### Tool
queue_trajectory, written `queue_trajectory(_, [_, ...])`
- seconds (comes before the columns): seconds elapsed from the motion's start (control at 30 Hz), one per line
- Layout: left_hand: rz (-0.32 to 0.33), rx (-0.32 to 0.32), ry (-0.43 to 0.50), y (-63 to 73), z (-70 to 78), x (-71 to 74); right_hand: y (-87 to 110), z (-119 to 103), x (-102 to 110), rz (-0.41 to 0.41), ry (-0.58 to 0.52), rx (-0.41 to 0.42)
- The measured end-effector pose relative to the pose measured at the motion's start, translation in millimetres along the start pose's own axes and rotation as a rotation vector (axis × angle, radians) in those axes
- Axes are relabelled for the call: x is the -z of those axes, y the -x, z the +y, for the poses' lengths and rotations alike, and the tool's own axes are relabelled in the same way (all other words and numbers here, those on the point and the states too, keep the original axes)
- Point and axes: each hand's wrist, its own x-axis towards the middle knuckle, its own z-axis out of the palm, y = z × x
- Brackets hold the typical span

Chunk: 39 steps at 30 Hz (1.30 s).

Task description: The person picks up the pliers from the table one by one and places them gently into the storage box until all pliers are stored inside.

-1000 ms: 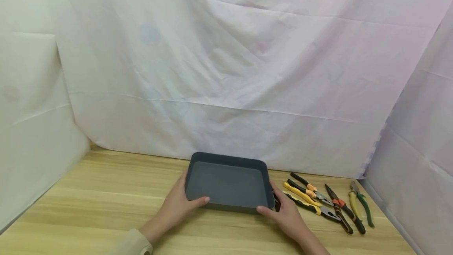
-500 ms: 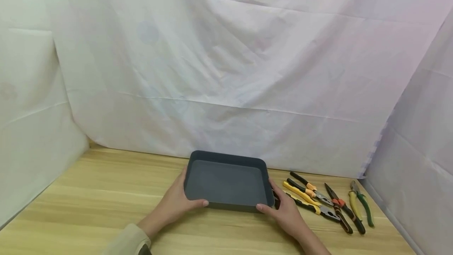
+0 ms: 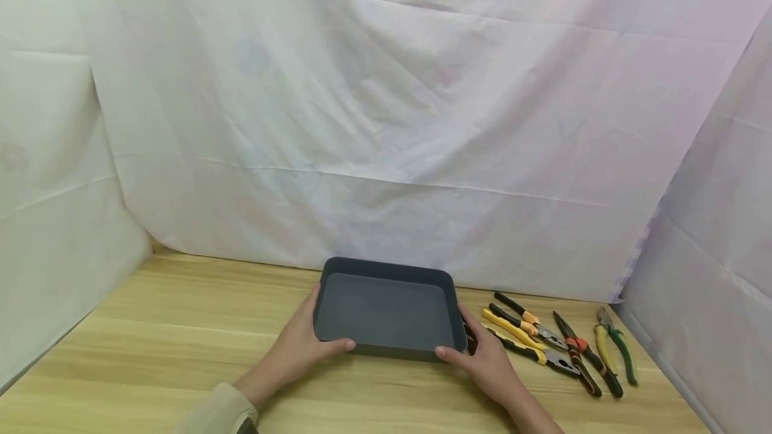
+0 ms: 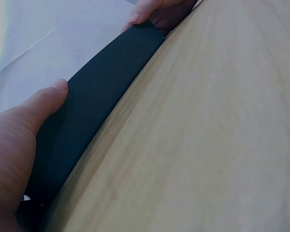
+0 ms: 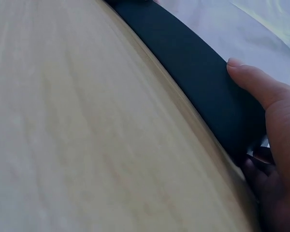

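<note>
One dark tray (image 3: 389,313), at 6 o'clock, on a wood-grained tabletop (image 3: 199,327).
Head view: white cloth (image 3: 386,106) hangs at 9, 12 and 3 o'clock; the left hand (image 3: 295,347) grips the tray's left side, the right hand (image 3: 487,362) its right; four pairs of pliers (image 3: 543,356) lie at 4. Left wrist view: the left thumb (image 4: 50,98) presses the tray's wall near 10, tabletop at 4. Right wrist view: the right thumb (image 5: 251,77) presses at 2, tabletop at 8.

Apparently a makeshift booth, pale cloth sheets (image 3: 362,119) on three sides, wood-grain tabletop (image 3: 199,327)
</note>
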Motion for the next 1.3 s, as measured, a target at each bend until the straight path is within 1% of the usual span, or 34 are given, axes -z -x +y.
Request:
queue_trajectory(0.13, [-0.001,0.003,0.002,0.2,0.4,0.6,1.0,-7,5,-0.039,0.028,-0.012])
queue_trajectory(0.23, [0.001,0.001,0.005,0.0,0.4,0.6,1.8,-12,9,-0.053,0.060,-0.015])
queue_trajectory(0.47, [0.010,-0.008,0.016,-1.0,-1.1,-0.4,2.2,-19,24,-0.063,0.051,0.011])
queue_trajectory(0.67, [0.016,-0.005,0.006,-1.0,0.2,-0.4,6.0,-23,43,-0.077,0.149,0.045])
queue_trajectory(0.77, [0.022,-0.010,-0.002,-0.5,1.8,0.0,7.0,-22,52,-0.091,0.215,0.099])
queue_trajectory(0.87, [0.026,-0.016,-0.001,0.0,3.1,-0.2,7.0,-20,59,-0.081,0.288,0.153])
queue_trajectory(0.97, [0.025,-0.013,-0.003,0.9,3.6,-0.6,6.9,-18,67,-0.065,0.337,0.180])
queue_trajectory(1.13, [0.019,-0.001,-0.001,1.3,2.8,-0.5,7.7,-15,80,-0.042,0.406,0.161])
queue_trajectory(1.3, [0.025,-0.012,-0.005,0.9,1.3,-0.4,6.5,-13,92,-0.028,0.449,0.141])
